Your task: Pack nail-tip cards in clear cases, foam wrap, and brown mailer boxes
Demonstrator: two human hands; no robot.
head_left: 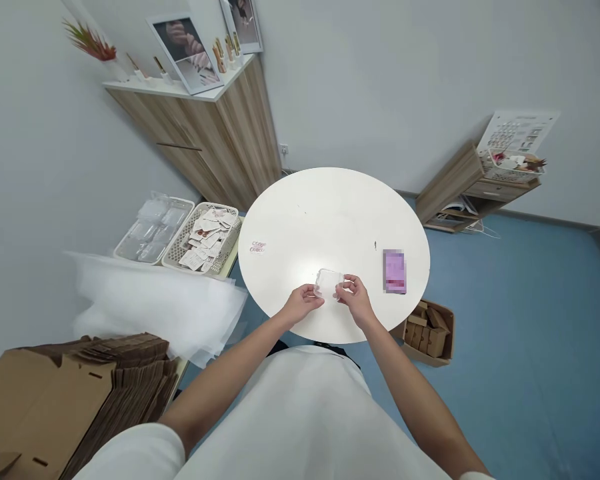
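Between my two hands, over the near part of the round white table point(330, 207), is a small clear plastic box point(329, 283). My left hand point(304, 303) grips its left edge between thumb and fingers. On the opposite side, my right hand point(354, 297) pinches the box's right edge. Whether anything lies inside the box is too faint to tell. A small card with pinkish oval shapes point(257, 247) lies on the table to the left. To the right rests a blurred purple rectangular item point(395, 271).
Left of the table stand a basket of printed cards point(210, 233), a basket of clear plastic boxes point(155, 230), white translucent sheeting point(155, 300) and stacked flat cardboard point(55, 400). An open carton with small brown boxes point(429, 333) sits on the floor at right.
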